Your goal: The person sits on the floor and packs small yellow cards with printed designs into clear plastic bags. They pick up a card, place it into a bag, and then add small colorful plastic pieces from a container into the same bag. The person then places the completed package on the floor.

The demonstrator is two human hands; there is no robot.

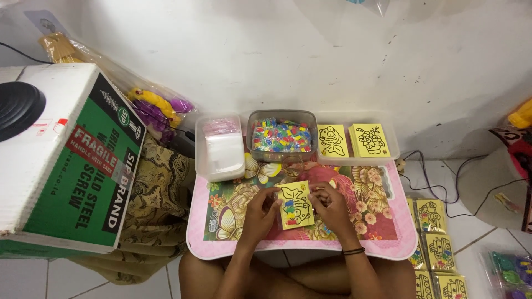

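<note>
Both hands, left (pixel 260 209) and right (pixel 331 206), grip a yellow sand-art card (pixel 295 205) by its edges above the floral pink worktop (pixel 221 243).

Counter (pixel 221 243) (pink rim, floral top): bag tub (pixel 219 147), bead tub (pixel 281 134), card tray (pixel 354 141), one yellow card (pixel 295 205).

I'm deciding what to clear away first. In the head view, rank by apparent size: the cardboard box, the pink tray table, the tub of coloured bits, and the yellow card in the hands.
1. cardboard box, though it is nearer the camera
2. pink tray table
3. tub of coloured bits
4. yellow card
</note>
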